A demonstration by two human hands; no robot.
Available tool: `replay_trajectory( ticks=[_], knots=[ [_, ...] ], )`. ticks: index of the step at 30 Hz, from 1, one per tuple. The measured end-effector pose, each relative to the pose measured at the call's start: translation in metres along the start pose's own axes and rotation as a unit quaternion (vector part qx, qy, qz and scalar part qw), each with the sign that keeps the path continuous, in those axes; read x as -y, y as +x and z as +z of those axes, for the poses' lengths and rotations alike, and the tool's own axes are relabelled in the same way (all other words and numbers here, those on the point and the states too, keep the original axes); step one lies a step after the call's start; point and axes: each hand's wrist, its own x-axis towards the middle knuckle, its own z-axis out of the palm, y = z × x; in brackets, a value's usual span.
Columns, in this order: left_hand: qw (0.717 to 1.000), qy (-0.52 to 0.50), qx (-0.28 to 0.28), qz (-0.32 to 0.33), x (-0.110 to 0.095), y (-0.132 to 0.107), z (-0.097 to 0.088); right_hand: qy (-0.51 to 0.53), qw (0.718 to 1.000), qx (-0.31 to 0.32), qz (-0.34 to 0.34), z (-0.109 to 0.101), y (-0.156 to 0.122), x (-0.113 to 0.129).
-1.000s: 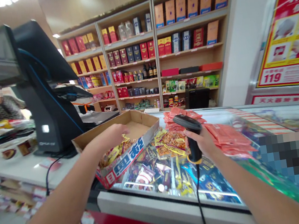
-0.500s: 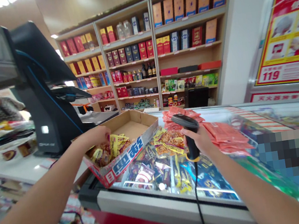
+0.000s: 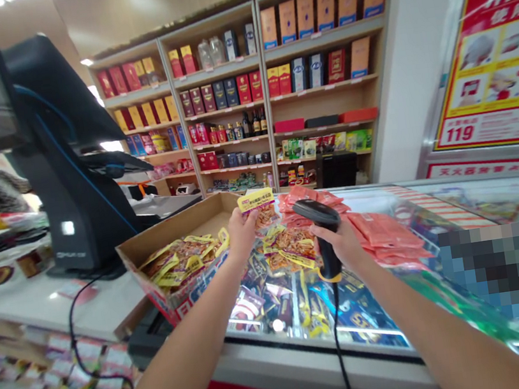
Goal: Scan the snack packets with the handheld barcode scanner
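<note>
My left hand [image 3: 241,230] is closed on a yellow-topped snack packet [image 3: 257,202], held up in the air just left of the scanner head. My right hand [image 3: 341,244] grips the handle of a black barcode scanner [image 3: 320,221], its cable hanging down over the freezer edge. An open cardboard box [image 3: 182,228] with several yellow snack packets [image 3: 179,260] stands to the left on the freezer's glass lid [image 3: 400,303]. More of the same packets [image 3: 292,241] lie in a small pile on the glass under both hands.
A black register terminal [image 3: 61,158] stands on the white counter [image 3: 37,296] at left, a person behind it. A heap of pink packets [image 3: 380,229] lies right of the scanner. Shelves of boxed goods [image 3: 273,83] fill the back wall.
My left hand has come out of the cardboard box with one packet and lifted it rightwards, up beside the scanner. The right hand with the scanner has barely moved.
</note>
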Motion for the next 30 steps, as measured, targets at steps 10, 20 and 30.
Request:
replay_trajectory(
  ticks=[10, 20, 30],
  knots=[
    [0.997, 0.033, -0.016, 0.061, 0.066, -0.003, 0.017, -0.089, 0.984, 0.130, 0.080, -0.004, -0.001, 0.003],
    [0.996, 0.040, -0.045, 0.062, 0.062, -0.005, 0.018, -0.084, 0.985, 0.132, 0.068, -0.006, -0.001, -0.001],
    [0.999, 0.020, -0.032, 0.024, 0.057, -0.006, 0.018, -0.081, 0.986, 0.133, 0.066, -0.004, -0.001, -0.007]
  ],
)
